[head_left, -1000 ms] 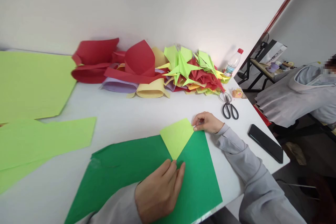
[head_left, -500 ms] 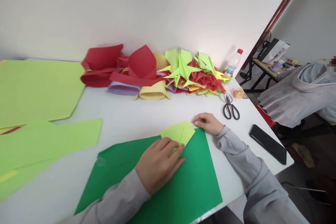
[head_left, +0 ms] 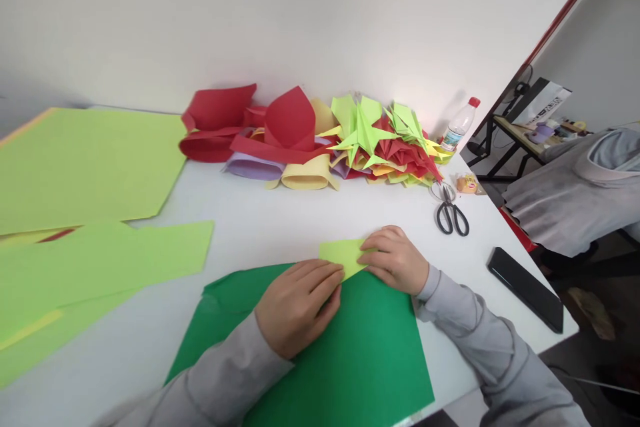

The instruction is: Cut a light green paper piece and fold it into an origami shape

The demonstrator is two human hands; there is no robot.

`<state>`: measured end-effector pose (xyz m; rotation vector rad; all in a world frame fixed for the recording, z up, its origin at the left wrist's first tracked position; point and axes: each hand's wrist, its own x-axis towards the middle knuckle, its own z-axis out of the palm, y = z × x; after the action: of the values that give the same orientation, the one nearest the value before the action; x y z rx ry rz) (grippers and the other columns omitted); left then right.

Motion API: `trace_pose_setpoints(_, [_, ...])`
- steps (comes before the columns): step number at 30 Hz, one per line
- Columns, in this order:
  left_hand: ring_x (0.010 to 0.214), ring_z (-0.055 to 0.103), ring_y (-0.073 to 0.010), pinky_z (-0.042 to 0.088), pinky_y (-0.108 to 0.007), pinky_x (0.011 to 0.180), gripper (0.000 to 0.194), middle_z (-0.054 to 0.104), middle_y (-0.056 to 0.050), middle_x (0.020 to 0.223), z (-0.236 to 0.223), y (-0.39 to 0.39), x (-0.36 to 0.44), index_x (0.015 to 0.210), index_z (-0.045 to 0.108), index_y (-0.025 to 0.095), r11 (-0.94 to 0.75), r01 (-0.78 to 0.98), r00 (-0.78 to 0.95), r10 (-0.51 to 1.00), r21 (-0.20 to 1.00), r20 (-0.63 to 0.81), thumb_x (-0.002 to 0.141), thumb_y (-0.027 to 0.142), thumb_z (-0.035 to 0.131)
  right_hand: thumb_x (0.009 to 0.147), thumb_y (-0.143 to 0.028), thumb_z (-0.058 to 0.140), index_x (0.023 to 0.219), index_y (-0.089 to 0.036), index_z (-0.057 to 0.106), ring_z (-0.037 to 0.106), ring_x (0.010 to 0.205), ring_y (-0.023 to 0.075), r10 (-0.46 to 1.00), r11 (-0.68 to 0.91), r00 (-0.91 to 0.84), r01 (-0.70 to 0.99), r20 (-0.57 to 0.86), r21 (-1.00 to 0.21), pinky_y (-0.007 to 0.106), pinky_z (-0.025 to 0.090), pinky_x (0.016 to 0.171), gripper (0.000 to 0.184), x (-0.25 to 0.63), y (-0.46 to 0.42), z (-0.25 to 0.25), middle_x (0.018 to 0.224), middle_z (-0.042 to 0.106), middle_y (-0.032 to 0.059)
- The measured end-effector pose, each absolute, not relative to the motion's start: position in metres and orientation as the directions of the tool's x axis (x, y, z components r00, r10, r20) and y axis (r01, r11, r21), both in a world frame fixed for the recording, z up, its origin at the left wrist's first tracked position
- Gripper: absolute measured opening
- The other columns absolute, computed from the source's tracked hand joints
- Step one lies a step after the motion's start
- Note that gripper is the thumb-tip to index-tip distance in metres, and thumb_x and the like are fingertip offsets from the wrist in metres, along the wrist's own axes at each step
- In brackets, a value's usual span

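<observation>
A small folded piece of yellow-green paper (head_left: 341,251) lies at the far edge of a dark green sheet (head_left: 360,347). My left hand (head_left: 301,305) grips its near left edge, fingers bent together with the thumb underneath. On the other side, my right hand (head_left: 393,260) holds the paper's right end between fingers and thumb. Both hands rest low over the green sheet, and their fingers hide part of the paper's edges.
Behind stand rolled red paper shapes (head_left: 290,120) and a pile of folded paper stars (head_left: 363,133). Scissors (head_left: 453,215), a bottle (head_left: 460,125) and a phone (head_left: 525,289) lie or stand at the right. Large yellow-green sheets (head_left: 95,167) cover the left. A person in grey (head_left: 575,180) is at far right.
My right hand has come in from the table beside the sheet and taken the paper's right end. The paper has turned, and my left hand has moved to its near left edge. The view shifted slightly.
</observation>
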<state>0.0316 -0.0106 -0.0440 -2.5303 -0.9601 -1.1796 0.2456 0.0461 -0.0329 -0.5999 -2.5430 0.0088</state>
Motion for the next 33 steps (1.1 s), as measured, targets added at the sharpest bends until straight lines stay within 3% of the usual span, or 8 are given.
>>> trace_pose_setpoints(3, [0.089,0.065,-0.027,0.054,-0.041,0.075,0.013,0.073,-0.012,0.094,-0.041,-0.011,0.03,0.093,0.065,0.011,-0.775,0.63,0.489,0.438,0.041,0.754,0.084,0.01,0.056,0.089,-0.021,0.053,0.089,-0.018,0.065,0.058,0.094,0.0193,0.339,0.918,-0.729,0.394,0.595,-0.04,0.038,0.04,0.084,0.013,0.237,0.037,-0.028,0.093,0.069,0.0062])
trace_pose_setpoints(9, [0.09,0.064,-0.0254,0.054,-0.039,0.073,0.016,0.073,-0.011,0.095,-0.038,-0.014,0.028,0.093,0.064,0.012,-0.787,0.617,0.47,0.396,0.027,0.789,0.085,0.005,0.051,0.085,-0.012,0.055,0.09,-0.014,0.063,0.061,0.086,0.0166,0.247,0.943,-0.707,0.332,0.663,0.002,0.036,0.044,0.083,0.009,0.224,0.021,-0.021,0.085,0.071,0.004])
trace_pose_setpoints(18, [0.09,0.063,-0.0236,0.054,-0.038,0.075,0.019,0.073,-0.011,0.094,-0.037,-0.017,0.03,0.091,0.062,0.013,-0.821,0.569,0.481,0.383,0.051,0.788,0.083,0.002,0.048,0.086,-0.01,0.047,0.077,-0.016,0.061,0.061,0.079,0.0146,0.19,0.919,-0.736,0.366,0.649,0.146,0.034,0.046,0.08,0.017,0.218,0.016,-0.022,0.072,0.068,0.0021])
trace_pose_setpoints(23, [0.095,0.062,-0.0258,0.052,-0.042,0.077,0.015,0.073,-0.012,0.098,-0.032,-0.016,0.028,0.089,0.061,0.014,-0.826,0.558,0.459,0.383,0.075,0.802,0.081,0.003,0.053,0.09,-0.01,0.043,0.076,-0.016,0.063,0.061,0.08,0.014,0.124,0.903,-0.767,0.351,0.63,0.249,0.035,0.046,0.082,0.025,0.22,0.012,-0.015,0.077,0.068,0.0019])
trace_pose_setpoints(33, [0.088,0.067,-0.0234,0.053,-0.042,0.078,0.016,0.074,-0.009,0.096,-0.022,-0.006,0.009,0.086,0.059,0.018,-0.759,0.651,0.42,0.367,0.006,0.83,0.08,0.003,0.057,0.084,-0.008,0.053,0.085,-0.012,0.065,0.062,0.089,0.0186,0.138,0.861,-0.688,0.439,0.712,0.257,0.037,0.045,0.08,0.012,0.24,0.025,-0.017,0.086,0.071,0.006])
